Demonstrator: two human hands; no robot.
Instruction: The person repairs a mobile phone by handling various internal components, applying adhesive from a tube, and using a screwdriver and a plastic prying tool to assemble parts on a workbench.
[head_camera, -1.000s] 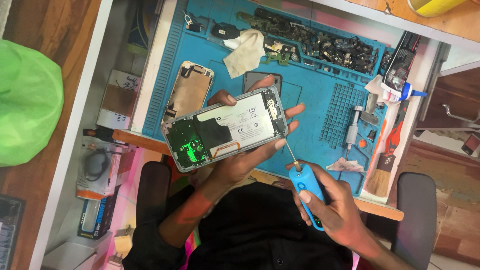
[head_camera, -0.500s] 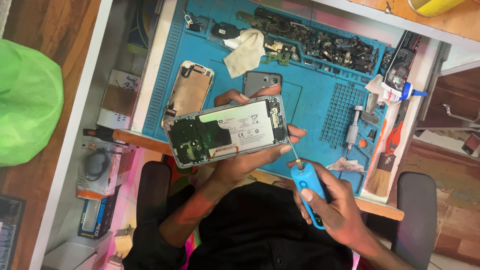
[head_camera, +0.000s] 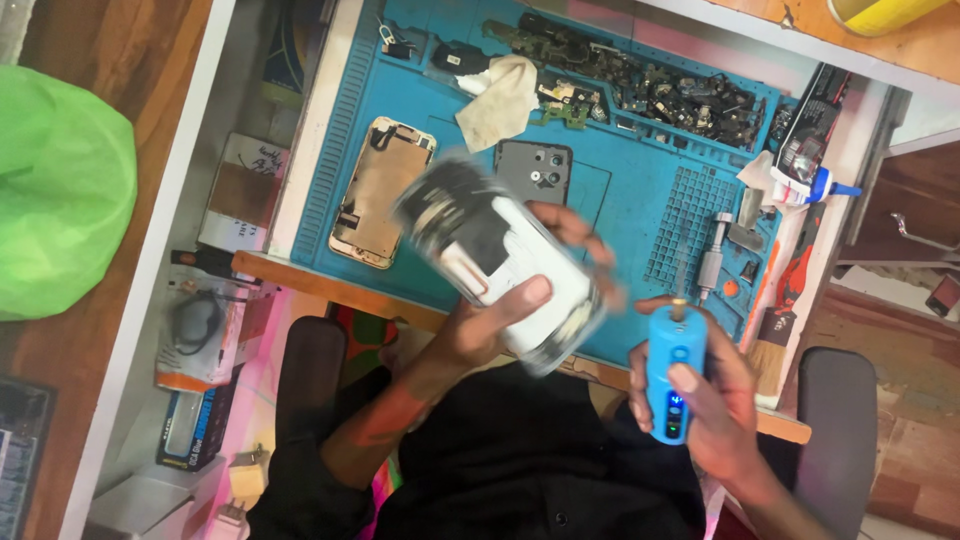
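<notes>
While we look down, the blue repair mat (head_camera: 620, 200) on the desk (head_camera: 300, 150) serves as landmark. Over its near edge: opened phone (head_camera: 500, 262), blurred, long axis now slanting, clamped in our left hand (head_camera: 480, 330). Right of it, beside the mat's near-right corner: blue electric screwdriver (head_camera: 675, 385), gripped by our right hand (head_camera: 715, 400), tip now lifted clear of the phone.
</notes>
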